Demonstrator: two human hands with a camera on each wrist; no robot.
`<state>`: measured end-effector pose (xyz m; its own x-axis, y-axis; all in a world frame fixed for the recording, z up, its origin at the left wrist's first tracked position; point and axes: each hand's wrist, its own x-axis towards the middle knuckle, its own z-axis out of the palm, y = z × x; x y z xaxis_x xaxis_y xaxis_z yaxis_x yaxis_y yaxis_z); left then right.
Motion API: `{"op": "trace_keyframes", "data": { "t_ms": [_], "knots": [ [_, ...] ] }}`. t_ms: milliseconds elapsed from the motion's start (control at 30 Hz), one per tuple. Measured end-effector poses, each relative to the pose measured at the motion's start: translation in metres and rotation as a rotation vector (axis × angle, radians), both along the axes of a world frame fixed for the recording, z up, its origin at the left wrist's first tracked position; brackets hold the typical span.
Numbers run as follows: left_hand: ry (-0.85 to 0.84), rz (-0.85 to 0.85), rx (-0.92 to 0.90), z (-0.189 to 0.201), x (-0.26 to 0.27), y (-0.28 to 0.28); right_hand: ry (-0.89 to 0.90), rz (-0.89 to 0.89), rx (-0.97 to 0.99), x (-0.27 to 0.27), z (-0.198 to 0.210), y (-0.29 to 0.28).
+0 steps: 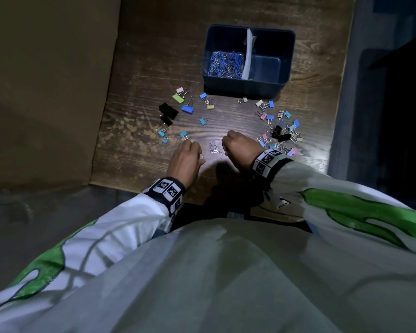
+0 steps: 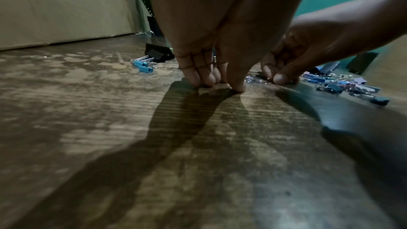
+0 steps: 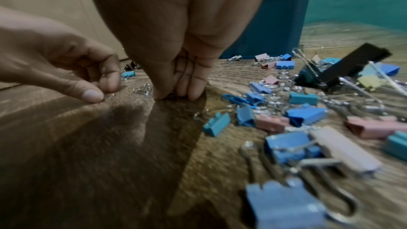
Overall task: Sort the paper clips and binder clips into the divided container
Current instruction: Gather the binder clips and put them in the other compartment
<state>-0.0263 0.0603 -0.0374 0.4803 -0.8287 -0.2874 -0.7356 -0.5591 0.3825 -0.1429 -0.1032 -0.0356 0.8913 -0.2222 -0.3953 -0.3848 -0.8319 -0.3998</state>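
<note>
Pinching down onto the worktop (image 1: 134,150), left hand (image 1: 185,162) and right hand (image 1: 241,146) flank the loose paper clips (image 1: 214,149) lying between them, right nearer, each grip narrow, divided container (image 1: 249,88) beyond.

Both hands are lowered side by side, palms down, with the fingers bent downward. The left hand (image 1: 185,162) is held just beside the right hand (image 1: 241,146), slightly nearer the body. The left thumb (image 2: 237,83) and fingers (image 2: 198,76) are drawn together at their tips. The right fingers (image 3: 191,84) are likewise bunched against the thumb (image 3: 158,90). Whether anything is pinched cannot be told. Marker-patterned bands are worn on both wrists, over white sleeves with green print.
</note>
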Motion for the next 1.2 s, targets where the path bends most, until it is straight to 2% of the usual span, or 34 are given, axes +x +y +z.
{"op": "trace_keyframes", "data": {
  "t_ms": [200,400,533,633,800,867,933,1000,1067,1200],
  "knots": [
    [0.036,-0.01,0.003,-0.001,-0.001,0.005,0.026,0.002,-0.057,-0.01,-0.005,-0.002],
    [0.18,-0.092,-0.037,0.016,-0.001,-0.022,-0.031,-0.343,0.236,-0.025,0.002,-0.021],
    [0.093,-0.208,0.009,0.012,0.005,-0.045,-0.049,-0.442,0.328,-0.02,0.014,-0.024],
    [0.05,-0.259,0.036,0.007,0.009,-0.046,-0.189,-0.521,0.399,-0.006,0.04,-0.032],
    [0.048,-0.297,0.103,0.009,0.008,-0.047,-0.544,-0.753,0.373,0.046,0.09,-0.085],
    [0.081,-0.308,0.114,0.012,0.009,-0.049,-0.446,-0.679,0.291,0.065,0.099,-0.102],
    [0.123,-0.286,0.08,0.02,0.013,-0.05,-0.325,-0.536,0.119,0.068,0.1,-0.108],
    [0.178,-0.195,-0.023,0.034,0.019,-0.06,-0.348,-0.453,0.046,0.054,0.093,-0.1],
    [0.204,-0.088,-0.172,0.059,0.03,-0.08,-0.303,-0.352,0.042,0.029,0.073,-0.08],
    [0.159,0.008,-0.335,0.099,0.065,-0.144,0.024,-0.15,0.126,-0.018,0.029,-0.035]
  ]
}}
